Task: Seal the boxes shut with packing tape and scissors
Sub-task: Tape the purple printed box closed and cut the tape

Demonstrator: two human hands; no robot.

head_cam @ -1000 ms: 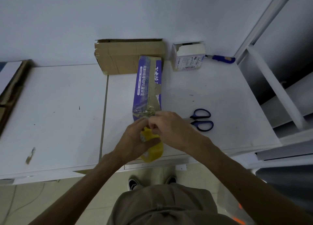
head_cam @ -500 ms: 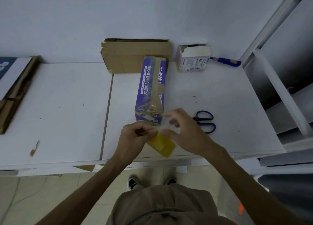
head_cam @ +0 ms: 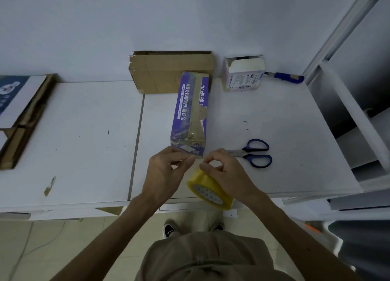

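2 bare hands are meeting over the near edge of the white desk [head_cam: 84,132], just in front of the purple box [head_cam: 187,111]. The right hand [head_cam: 225,175] is gripping the yellow tape roll [head_cam: 207,188] from above, fingers curled over its rim, and is holding it tilted above the desk edge. The left hand [head_cam: 166,173] is hovering just left of the roll, thumb and forefinger pinching together at the box's near end; whether a clear strip of tape is lying between them cannot be told. The purple box is lying lengthwise, near to far, with brown tape running along its top, and its far end is reaching a brown cardboard box [head_cam: 168,73] standing against the wall. The blue-handled scissors [head_cam: 252,153] are lying on the desk just right of the right hand, untouched. 1 small white carton [head_cam: 243,74], open at the top, and a blue-handled tool [head_cam: 285,77] are resting at the far right. Flattened cardboard [head_cam: 23,116] is lying at the left.
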